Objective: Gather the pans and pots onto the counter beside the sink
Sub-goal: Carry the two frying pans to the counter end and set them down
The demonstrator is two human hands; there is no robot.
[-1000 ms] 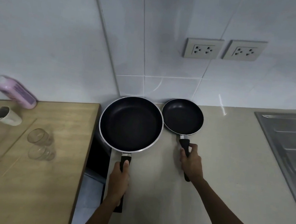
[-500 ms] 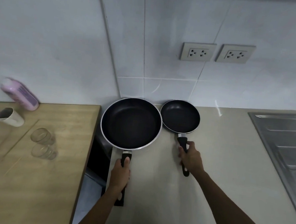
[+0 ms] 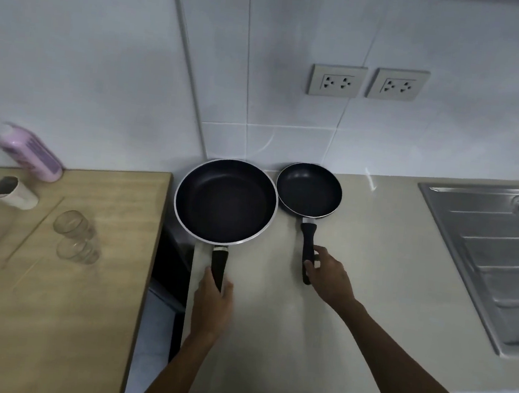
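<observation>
Right hand [image 3: 328, 275] has slid down the small pan [image 3: 309, 189] handle — fingers loosely curled; left hand [image 3: 212, 300] grips the large pan [image 3: 225, 201].

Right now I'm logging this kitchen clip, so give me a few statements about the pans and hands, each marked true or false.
1. The large pan sits left of the small pan. True.
2. The left hand is on the large pan's handle. True.
3. The small pan lies in the sink. False: it rests on the counter.
4. The right hand is far from the small pan's handle. False: its fingers touch the handle.
5. The pans hold food. False: both look empty.
</observation>
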